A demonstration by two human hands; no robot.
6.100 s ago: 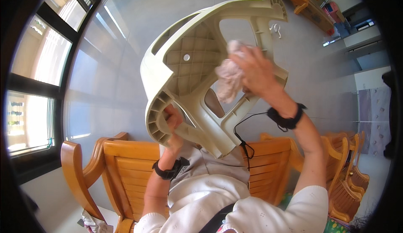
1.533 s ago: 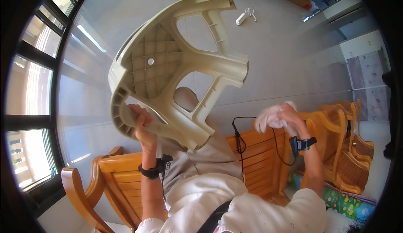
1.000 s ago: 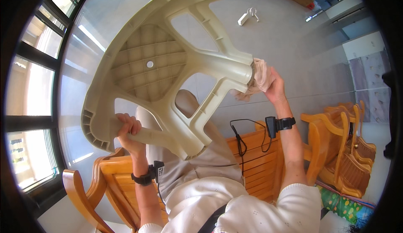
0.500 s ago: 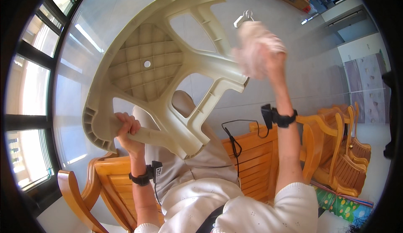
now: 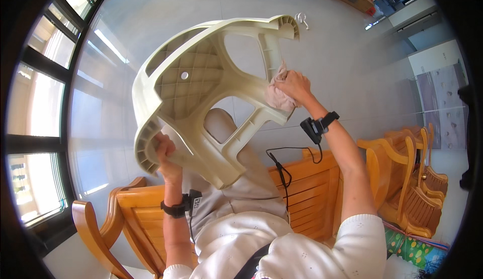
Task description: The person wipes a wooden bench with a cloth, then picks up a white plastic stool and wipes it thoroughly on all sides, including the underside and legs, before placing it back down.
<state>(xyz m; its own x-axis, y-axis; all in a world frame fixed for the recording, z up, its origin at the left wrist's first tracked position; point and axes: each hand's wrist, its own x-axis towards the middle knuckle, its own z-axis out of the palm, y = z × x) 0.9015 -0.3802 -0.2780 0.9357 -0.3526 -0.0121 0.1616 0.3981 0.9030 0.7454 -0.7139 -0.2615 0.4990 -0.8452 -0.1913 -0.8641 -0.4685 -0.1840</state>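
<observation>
A cream plastic stool (image 5: 190, 93) is tilted over my lap, its gridded underside and the insides of its legs showing. My left hand (image 5: 167, 153) is closed round a bar between its legs at the lower left; part of the fingers is behind the plastic. On the right, my right hand (image 5: 296, 85) is closed on a crumpled pale pink cloth (image 5: 278, 98). That cloth lies against a leg of the stool.
I sit on a slatted wooden bench (image 5: 312, 188); more wooden chairs (image 5: 415, 198) stand at right. A black cable (image 5: 282, 173) hangs by my right wrist. White hooks (image 5: 302, 20) show beyond the stool. Dark-framed windows (image 5: 40, 103) line the left.
The stool has turned and its upper end has come lower and to the right. My right hand has brought the cloth down and left from the air onto the stool's leg.
</observation>
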